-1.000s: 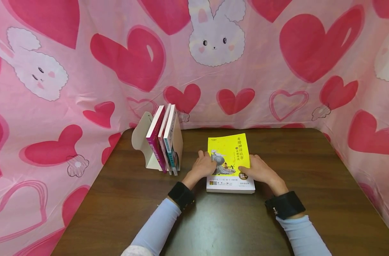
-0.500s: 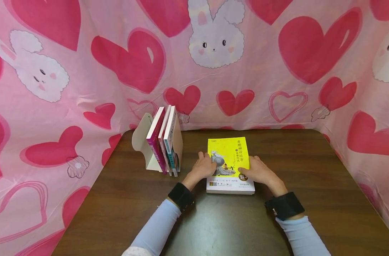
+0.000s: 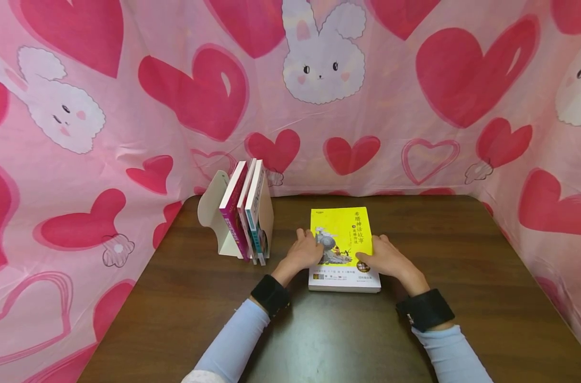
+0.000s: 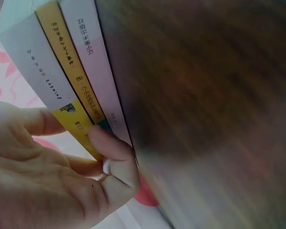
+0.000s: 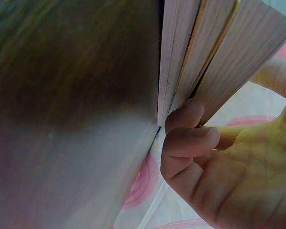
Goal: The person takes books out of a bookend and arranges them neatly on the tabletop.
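A thick paperback with a yellow and white cover (image 3: 343,226) lies face up on a brown table. The left wrist view shows two more books beneath it, one with an ochre spine (image 4: 62,47) and one with a pale spine (image 4: 88,43). My left hand (image 3: 302,251) pinches the yellow book at its left side, its curled fingertips against the spines. At the opposite side my right hand (image 3: 390,258) pinches the same book, thumb over the cover. Its curled fingertips touch the page edges, near a dark gap under the top book.
Left of the stack, a cream bookend (image 3: 212,205) holds upright books: a magenta one (image 3: 234,221), a thin pinkish one (image 3: 244,207) and a white and blue one (image 3: 255,207). A pink curtain (image 3: 386,96) with hearts and rabbits hangs behind and beside the table (image 3: 328,335).
The far edge of the yellow book, slightly raised one second ago, has come down and lies flatter. Both hands keep their places. The whole head view has shifted a little.
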{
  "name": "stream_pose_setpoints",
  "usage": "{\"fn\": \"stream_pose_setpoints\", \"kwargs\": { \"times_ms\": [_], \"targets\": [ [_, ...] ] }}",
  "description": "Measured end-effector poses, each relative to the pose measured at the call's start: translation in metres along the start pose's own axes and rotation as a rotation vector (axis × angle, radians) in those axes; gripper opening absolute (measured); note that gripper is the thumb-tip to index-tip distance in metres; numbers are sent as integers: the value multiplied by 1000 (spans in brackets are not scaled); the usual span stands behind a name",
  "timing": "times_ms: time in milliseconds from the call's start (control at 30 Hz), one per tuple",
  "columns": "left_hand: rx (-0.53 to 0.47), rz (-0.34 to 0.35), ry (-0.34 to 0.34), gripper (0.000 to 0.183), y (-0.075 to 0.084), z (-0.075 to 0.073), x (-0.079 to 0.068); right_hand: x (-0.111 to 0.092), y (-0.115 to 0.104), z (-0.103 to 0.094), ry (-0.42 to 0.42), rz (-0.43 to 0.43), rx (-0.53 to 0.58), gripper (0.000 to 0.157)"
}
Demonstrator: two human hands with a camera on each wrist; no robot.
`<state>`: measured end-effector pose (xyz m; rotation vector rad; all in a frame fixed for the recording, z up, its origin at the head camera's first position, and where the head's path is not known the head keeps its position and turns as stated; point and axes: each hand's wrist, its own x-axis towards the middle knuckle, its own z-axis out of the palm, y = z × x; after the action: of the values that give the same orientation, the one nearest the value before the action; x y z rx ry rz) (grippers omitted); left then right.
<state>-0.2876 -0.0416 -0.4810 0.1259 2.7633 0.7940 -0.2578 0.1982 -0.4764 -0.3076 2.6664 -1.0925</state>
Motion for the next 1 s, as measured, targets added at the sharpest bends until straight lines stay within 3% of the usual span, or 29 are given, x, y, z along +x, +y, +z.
{"fn": "stream_pose_setpoints", "kwargs": {
  "times_ms": [333,633,767,867,1000],
  "targets": [
    [-64,57,44,63,-7,-3,-4,0,4,1,-23,-13,15,60],
    [-103,195,14,71,-18,-11,-33,-1,0,1,-49,4,17,66],
    [-127,217,34,69,-25,-14,-46,0,0,1,-62,6,25,72],
    [-134,224,75,62,-28,-16,-55,1,0,2,-63,-11,35,77],
    [-135,237,125,35,-28,-24,-67,0,2,1,-65,-14,35,84]
  ]
}}
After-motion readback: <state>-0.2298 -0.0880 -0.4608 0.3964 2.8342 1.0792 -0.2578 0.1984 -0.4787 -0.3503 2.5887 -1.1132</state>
